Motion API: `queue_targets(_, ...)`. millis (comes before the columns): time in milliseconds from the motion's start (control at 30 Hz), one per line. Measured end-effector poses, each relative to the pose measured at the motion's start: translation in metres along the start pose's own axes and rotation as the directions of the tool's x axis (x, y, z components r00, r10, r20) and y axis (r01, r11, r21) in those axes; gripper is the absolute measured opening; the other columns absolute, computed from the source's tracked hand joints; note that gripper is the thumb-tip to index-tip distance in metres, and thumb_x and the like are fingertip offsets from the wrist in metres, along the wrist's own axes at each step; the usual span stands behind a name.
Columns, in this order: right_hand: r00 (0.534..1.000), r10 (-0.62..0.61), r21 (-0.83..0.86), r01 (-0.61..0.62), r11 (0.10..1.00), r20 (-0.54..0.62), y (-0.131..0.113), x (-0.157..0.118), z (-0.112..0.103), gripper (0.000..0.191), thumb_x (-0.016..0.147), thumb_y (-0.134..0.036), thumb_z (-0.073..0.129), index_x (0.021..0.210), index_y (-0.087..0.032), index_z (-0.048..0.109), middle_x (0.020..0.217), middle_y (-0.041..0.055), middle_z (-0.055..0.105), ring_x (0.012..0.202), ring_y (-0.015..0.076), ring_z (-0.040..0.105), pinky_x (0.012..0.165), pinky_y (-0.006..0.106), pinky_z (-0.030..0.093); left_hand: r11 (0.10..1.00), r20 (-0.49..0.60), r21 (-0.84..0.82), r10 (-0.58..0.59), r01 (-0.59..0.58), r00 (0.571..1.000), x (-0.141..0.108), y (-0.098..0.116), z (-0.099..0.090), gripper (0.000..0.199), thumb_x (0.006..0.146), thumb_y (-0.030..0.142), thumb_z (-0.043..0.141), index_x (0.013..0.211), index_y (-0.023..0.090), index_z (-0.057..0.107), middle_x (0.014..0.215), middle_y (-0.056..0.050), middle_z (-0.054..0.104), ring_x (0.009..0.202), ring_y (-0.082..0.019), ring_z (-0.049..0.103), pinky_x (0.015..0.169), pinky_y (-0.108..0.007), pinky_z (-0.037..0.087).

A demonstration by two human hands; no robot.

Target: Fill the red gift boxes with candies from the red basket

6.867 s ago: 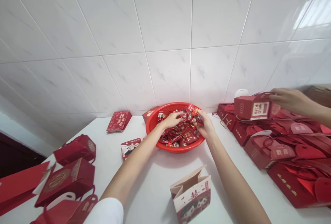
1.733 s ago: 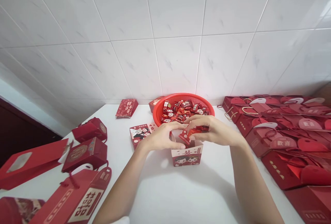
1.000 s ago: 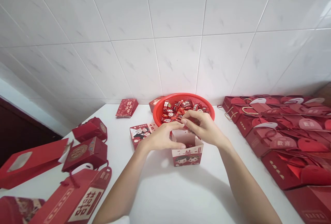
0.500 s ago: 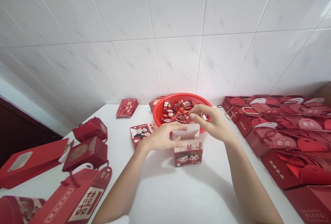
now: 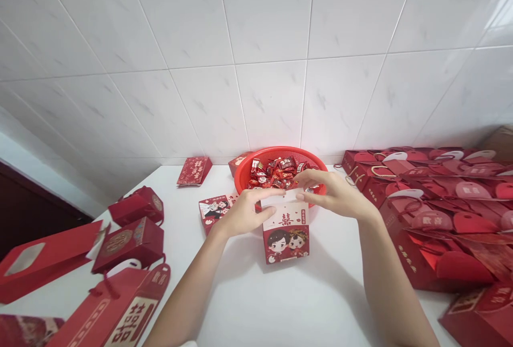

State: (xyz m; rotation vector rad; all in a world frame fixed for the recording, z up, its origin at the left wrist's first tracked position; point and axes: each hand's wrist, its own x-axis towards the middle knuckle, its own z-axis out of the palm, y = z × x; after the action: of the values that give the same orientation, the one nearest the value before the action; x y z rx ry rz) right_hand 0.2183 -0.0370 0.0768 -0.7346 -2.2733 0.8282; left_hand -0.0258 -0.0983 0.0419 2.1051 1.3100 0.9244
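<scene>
A small red and cream gift box, printed with two cartoon figures, is tilted so that its front faces me. My left hand grips its upper left side, thumb on the front and fingers over the top. My right hand has its thumb and fingertips closed on the pale flap at the box's top right. Just behind, a red plastic basket holds many wrapped candies; my right fingers partly cover them. The inside of the box is hidden.
A flat printed box lies left of the basket, and a red packet near the wall. Red gift boxes and a bag fill the left side. Rows of red handled boxes crowd the right.
The box has tipped back, showing its whole front. My right hand has come down onto its top flap, and my left thumb has shifted onto the front.
</scene>
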Motion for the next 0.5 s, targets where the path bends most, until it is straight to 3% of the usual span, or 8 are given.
queue_targets(67,1.000,0.004,0.021,-0.005,1.000,0.014,0.000,0.001,0.000,0.038,0.086,-0.043,0.069,0.115,-0.020,0.065,0.111,0.0090,0.071,0.093,0.0227,0.069,0.080,0.037,0.058,0.998,-0.081,-0.064,0.022,-0.027,0.996,-0.001,-0.002,-0.002,0.046,0.085,0.023,0.064,0.131,0.023,0.065,0.135,-0.007,0.066,0.128,-0.028,0.059,0.107,-0.041,0.050)
queue_targets(133,1.000,0.007,0.030,-0.008,1.000,0.009,-0.001,0.002,0.001,0.046,0.085,-0.044,0.070,0.123,-0.020,0.061,0.115,0.0102,0.069,0.088,0.0210,0.069,0.078,0.036,0.058,0.985,-0.135,-0.165,0.023,-0.046,0.991,-0.002,-0.002,-0.004,0.051,0.084,0.027,0.068,0.135,0.023,0.061,0.138,-0.010,0.063,0.127,-0.030,0.059,0.102,-0.041,0.054)
queue_targets(267,0.999,-0.012,0.094,0.008,0.996,0.043,-0.004,0.005,0.006,0.050,0.085,-0.042,0.070,0.129,-0.020,0.058,0.117,0.0100,0.069,0.089,0.0205,0.069,0.074,0.032,0.058,0.920,-0.183,-0.390,-0.040,-0.035,0.982,-0.003,0.004,-0.005,0.060,0.081,0.032,0.074,0.137,0.022,0.058,0.114,-0.011,0.073,0.099,-0.026,0.071,0.078,-0.033,0.061)
queue_targets(400,0.997,-0.030,0.327,0.003,0.945,0.078,-0.003,0.009,0.016,0.031,0.087,-0.042,0.069,0.106,-0.017,0.067,0.096,0.0067,0.070,0.084,0.0188,0.068,0.067,0.027,0.056,0.860,-0.203,-0.511,-0.100,-0.018,0.974,-0.005,0.013,-0.005,0.066,0.078,0.032,0.078,0.139,0.021,0.054,0.083,-0.003,0.073,0.069,-0.018,0.069,0.062,-0.027,0.059)
queue_targets(500,1.000,-0.014,0.420,0.002,0.907,0.027,-0.002,0.011,0.021,0.028,0.087,-0.043,0.069,0.088,-0.015,0.067,0.083,0.0038,0.065,0.073,0.0151,0.064,0.060,0.025,0.052,0.845,-0.241,-0.534,-0.127,-0.022,0.962,-0.006,0.018,-0.004,0.065,0.078,0.033,0.079,0.137,0.022,0.055,0.075,-0.001,0.070,0.063,-0.016,0.066,0.057,-0.025,0.057)
